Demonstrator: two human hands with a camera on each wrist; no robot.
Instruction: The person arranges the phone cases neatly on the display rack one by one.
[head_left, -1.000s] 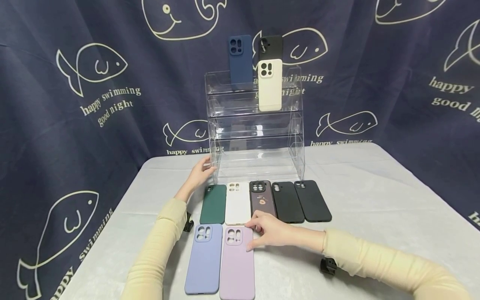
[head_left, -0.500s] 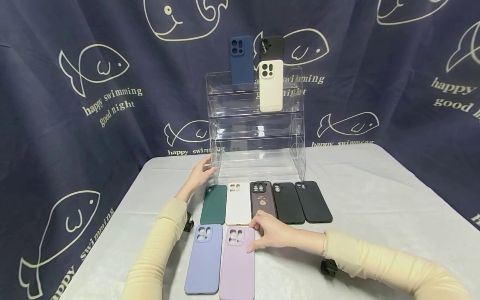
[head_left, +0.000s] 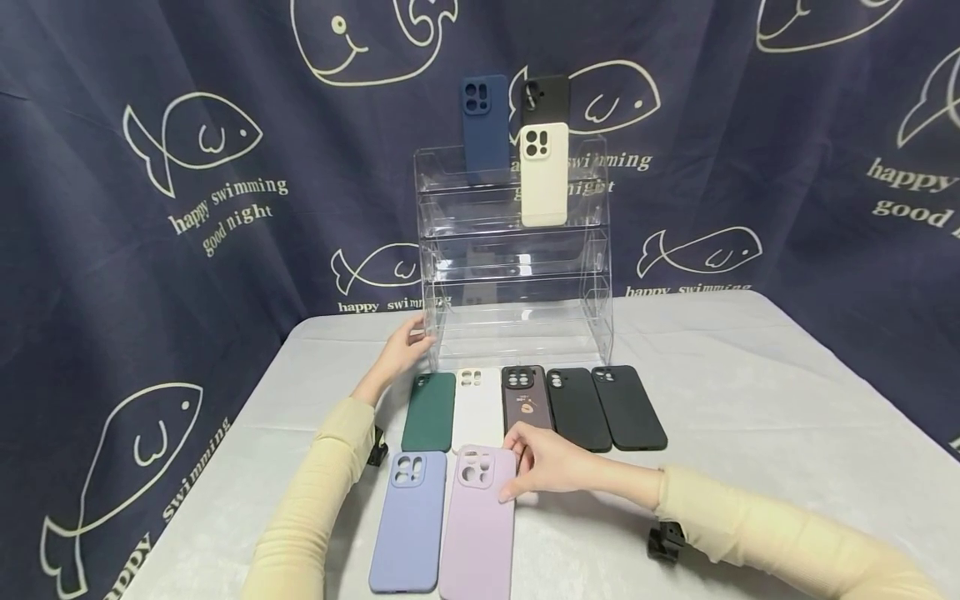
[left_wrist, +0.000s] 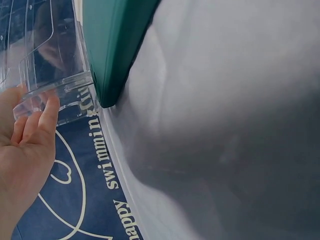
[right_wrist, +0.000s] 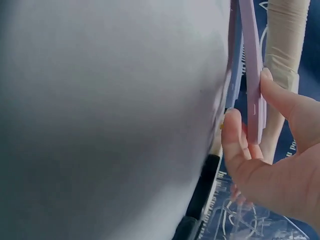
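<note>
My right hand (head_left: 551, 460) pinches a lilac phone case (head_left: 477, 533) by its right edge near the camera cutouts. In the right wrist view that end of the lilac phone case (right_wrist: 254, 75) stands up off the table, thumb on one face and fingers behind. At the lower left side of a clear tiered display rack (head_left: 517, 287), my left hand (head_left: 402, 348) grips the side panel. The left wrist view has thumb and fingers of the left hand (left_wrist: 30, 145) on either side of the rack's edge (left_wrist: 62, 82). Left of the lilac case lies a periwinkle phone case (head_left: 408, 525).
A row before the rack holds green (head_left: 430, 412), white (head_left: 478, 412), brown patterned (head_left: 527, 408) and two black phone cases (head_left: 581, 410). Navy (head_left: 486, 125), black (head_left: 547, 96) and cream phone cases (head_left: 544, 179) stand on the rack's upper tiers. A dark fish-print curtain (head_left: 180, 292) hangs behind.
The lilac case's camera end has risen off the table in my right hand and now overlaps the white case's lower edge. My left hand stays at the rack's side.
</note>
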